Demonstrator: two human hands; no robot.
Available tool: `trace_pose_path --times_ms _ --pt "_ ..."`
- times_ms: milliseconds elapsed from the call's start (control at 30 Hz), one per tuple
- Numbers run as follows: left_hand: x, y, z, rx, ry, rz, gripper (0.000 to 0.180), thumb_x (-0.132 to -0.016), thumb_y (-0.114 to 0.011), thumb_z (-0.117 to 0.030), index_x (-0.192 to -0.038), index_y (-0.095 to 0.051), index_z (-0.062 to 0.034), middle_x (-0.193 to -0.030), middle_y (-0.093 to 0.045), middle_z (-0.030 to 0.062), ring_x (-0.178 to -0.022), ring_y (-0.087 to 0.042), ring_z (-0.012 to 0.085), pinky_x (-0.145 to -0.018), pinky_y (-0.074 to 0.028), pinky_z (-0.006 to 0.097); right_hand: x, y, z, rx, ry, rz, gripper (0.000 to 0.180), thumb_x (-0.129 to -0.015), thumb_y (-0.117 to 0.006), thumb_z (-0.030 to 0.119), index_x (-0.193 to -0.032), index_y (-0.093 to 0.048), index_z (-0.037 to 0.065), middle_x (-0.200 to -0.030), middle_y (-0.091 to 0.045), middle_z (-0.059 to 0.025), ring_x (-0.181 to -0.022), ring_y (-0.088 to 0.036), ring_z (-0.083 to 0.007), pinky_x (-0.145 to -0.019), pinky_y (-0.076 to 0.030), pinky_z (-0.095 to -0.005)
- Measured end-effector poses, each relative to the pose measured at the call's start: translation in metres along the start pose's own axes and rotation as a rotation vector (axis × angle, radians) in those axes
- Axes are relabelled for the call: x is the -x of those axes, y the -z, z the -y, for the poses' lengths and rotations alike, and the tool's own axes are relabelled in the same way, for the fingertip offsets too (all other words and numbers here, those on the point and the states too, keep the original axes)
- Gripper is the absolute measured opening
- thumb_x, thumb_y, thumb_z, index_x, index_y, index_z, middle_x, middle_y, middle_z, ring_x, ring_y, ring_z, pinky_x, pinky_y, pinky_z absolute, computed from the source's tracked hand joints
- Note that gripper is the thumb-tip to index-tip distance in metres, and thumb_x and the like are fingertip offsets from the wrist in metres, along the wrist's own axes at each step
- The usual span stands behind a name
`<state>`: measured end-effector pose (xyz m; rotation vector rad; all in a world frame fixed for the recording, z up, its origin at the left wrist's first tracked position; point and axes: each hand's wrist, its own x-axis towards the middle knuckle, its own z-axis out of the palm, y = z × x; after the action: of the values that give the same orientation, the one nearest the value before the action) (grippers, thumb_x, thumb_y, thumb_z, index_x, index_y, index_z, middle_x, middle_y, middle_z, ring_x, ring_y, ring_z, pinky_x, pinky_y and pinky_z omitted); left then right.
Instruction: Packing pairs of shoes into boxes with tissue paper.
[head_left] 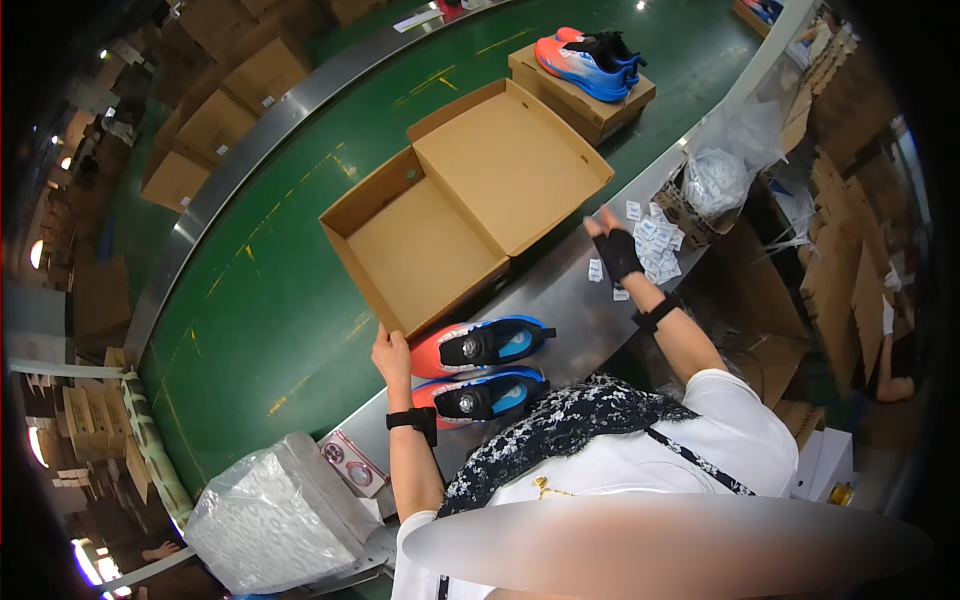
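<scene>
An open brown shoebox [415,245] lies on the green belt, its lid [510,165] folded back to the far right and nothing inside. At the box's near corner, my left hand [392,358] grips the cardboard edge, its fingers partly hidden by the wall. My right hand [615,248], in a black fingerless glove, is beside a heap of small white sachets [657,243], fingers stretched out and apart; no held object shows. Two orange, black and blue sneakers, a farther one [485,345] and a nearer one [480,398], lie side by side between my forearms.
Another sneaker pair [590,65] sits on a closed shoebox [590,110] at the far right. A plastic-wrapped white stack [275,515] stands near left. Beyond the sachets is a carton with clear plastic bags [718,178]. A metal ledge [560,300] borders the belt.
</scene>
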<state>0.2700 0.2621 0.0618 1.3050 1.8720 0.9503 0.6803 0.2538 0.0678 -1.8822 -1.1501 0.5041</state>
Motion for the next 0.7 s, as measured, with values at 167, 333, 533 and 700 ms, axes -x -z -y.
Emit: trace_pose_path --times_ms 167,333,533,700 --pt "-0.001 0.005 0.024 0.126 -0.152 -0.002 0.038 -0.083 -0.048 -0.017 -0.119 -0.051 -0.0047 -0.081 -0.064 0.0105 -0.059 -0.052 0.0139 -0.054 -0.043 0.030 0.055 -0.028 -0.105 0.374 0.259 0.003 0.033 -0.079 -0.056 0.029 -0.103 -0.057 0.007 -0.099 -0.055 -0.0173 -0.082 -0.056 -0.0327 -0.072 -0.045 -0.0395" --pt "-0.008 0.073 0.091 0.253 -0.128 -0.144 0.034 -0.084 -0.054 -0.015 -0.113 -0.054 0.0027 -0.080 -0.060 0.0005 -0.060 -0.048 0.0118 -0.054 -0.043 0.029 0.062 -0.029 0.029 0.028 0.580 -0.029 0.019 -0.078 -0.057 0.015 -0.094 -0.059 0.006 -0.088 -0.055 -0.0147 -0.073 -0.057 -0.0278 -0.062 -0.047 -0.0335" --pt "0.036 0.250 0.112 -0.298 -0.146 -0.732 0.031 -0.087 -0.045 -0.016 -0.107 -0.055 0.0054 -0.094 -0.061 0.0185 -0.082 -0.058 0.0252 -0.074 -0.045 0.032 0.052 -0.091 0.143 0.151 0.724 0.121 0.041 -0.073 -0.057 0.017 -0.113 -0.052 0.011 -0.098 -0.056 -0.0147 -0.083 -0.057 -0.0342 -0.071 -0.048 -0.0403" --pt "0.094 0.354 0.242 -0.586 0.130 -0.821 0.040 -0.088 -0.044 -0.024 -0.111 -0.051 0.0078 -0.109 -0.055 0.0235 -0.098 -0.053 0.0371 -0.086 -0.041 0.039 0.055 -0.145 0.135 0.496 0.984 0.708 0.037 -0.072 -0.056 0.020 -0.109 -0.057 0.017 -0.098 -0.058 -0.0155 -0.091 -0.056 -0.0352 -0.075 -0.047 -0.0435"
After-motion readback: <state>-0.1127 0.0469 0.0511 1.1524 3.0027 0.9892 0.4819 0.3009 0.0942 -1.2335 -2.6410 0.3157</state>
